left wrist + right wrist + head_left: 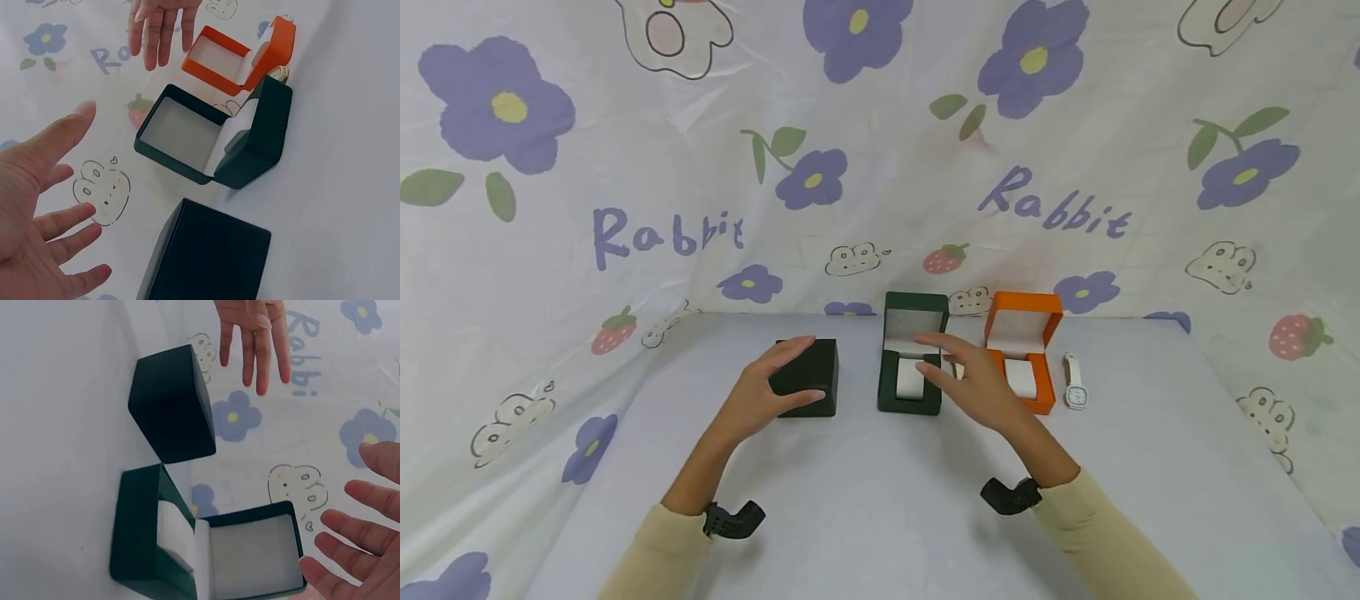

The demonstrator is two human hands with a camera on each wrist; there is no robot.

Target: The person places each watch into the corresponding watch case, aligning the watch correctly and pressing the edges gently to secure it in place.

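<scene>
My left hand (758, 393) hovers at the left of a closed dark green box (814, 371), with thumb and fingers spread. In the left wrist view a gap shows between that hand and the closed box (212, 256). My right hand (983, 387), fingers extended and holding nothing, hangs over the right side of an open green watch box (887, 387). A white cushion (910, 379) sits inside this box, and its lid stands raised. Partly hidden behind the right hand, a gold-toned watch (280, 75) lies between the green box and an open orange box (1043, 387).
The orange box also holds a white cushion (1021, 379). To its right lies a watch with a pale strap (1076, 393). A white table (880, 517) spreads below, and a patterned cloth (887, 125) hangs behind. Each wrist carries a black device (735, 521).
</scene>
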